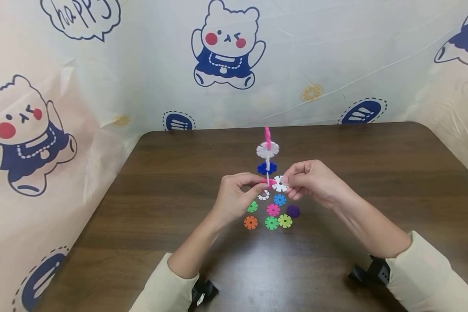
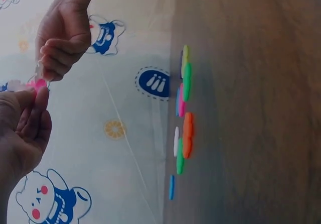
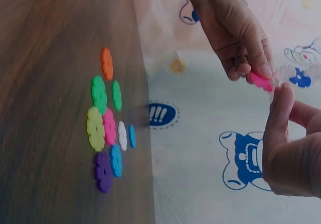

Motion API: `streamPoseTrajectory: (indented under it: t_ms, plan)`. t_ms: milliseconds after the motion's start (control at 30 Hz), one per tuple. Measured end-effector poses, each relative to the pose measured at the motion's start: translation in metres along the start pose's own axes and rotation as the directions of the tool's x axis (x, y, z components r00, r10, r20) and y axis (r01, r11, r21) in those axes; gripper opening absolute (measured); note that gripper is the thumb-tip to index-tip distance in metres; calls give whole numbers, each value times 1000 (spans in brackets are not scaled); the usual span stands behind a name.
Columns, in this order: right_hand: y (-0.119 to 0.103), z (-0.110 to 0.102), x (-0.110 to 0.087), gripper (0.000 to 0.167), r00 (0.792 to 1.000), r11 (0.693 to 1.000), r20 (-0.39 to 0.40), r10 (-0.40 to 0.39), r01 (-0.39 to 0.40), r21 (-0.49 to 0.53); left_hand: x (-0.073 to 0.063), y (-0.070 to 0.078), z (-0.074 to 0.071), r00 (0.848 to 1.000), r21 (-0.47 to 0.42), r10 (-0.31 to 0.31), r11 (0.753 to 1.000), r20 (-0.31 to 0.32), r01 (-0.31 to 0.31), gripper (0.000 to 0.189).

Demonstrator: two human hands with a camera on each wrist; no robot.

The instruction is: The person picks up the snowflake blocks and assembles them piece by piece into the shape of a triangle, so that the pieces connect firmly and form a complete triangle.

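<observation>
Above the table, my left hand (image 1: 237, 195) pinches the lower pink snowflake disc (image 3: 260, 82) of a joined tower of notched plastic discs. Further up that tower stand a dark blue disc (image 1: 262, 168), a white disc (image 1: 263, 150) and an upright pink disc (image 1: 268, 138) at the top. Between thumb and fingers, my right hand (image 1: 315, 184) pinches another white disc (image 1: 279, 185) by its edge. In the head view this white disc meets the lower pink one; fingers partly hide the contact, so how far they interlock I cannot tell.
Several loose discs lie flat on the brown table (image 1: 140, 208) below my hands, among them orange (image 1: 251, 222), green (image 1: 271, 223), yellow-green (image 1: 285, 221), purple (image 1: 293, 211), pink (image 1: 273, 210) and blue (image 1: 280, 199). Behind the table hangs a printed sheet (image 1: 152, 65).
</observation>
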State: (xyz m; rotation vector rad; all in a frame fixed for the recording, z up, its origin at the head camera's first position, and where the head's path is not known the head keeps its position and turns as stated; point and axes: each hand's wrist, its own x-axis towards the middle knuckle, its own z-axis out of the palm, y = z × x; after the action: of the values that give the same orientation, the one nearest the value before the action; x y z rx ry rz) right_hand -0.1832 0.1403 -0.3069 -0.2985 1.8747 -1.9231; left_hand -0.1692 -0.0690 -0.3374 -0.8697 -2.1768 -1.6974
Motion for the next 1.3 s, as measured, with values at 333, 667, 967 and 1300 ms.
streamPoseTrajectory:
  t_ms: [333,667,967,1300]
  plan:
    - [3,1,0,11,1000,1000,-9,13,-13,-3,-1,1,1,1000,43,-27,999,0,27,7]
    - [6,-1,0,25,1000,998,8,-1,1,-65,0,4,-3,999,36,-35,999,-19,36,8]
    - [31,-18,7,16,992,656,127,-18,108,-747,1,0,-9,998,52,-6,999,-68,9,7]
    - [52,-29,16,21,984,571,153,95,73,-818,3,0,-10,998,21,-3,1000,-65,4,7]
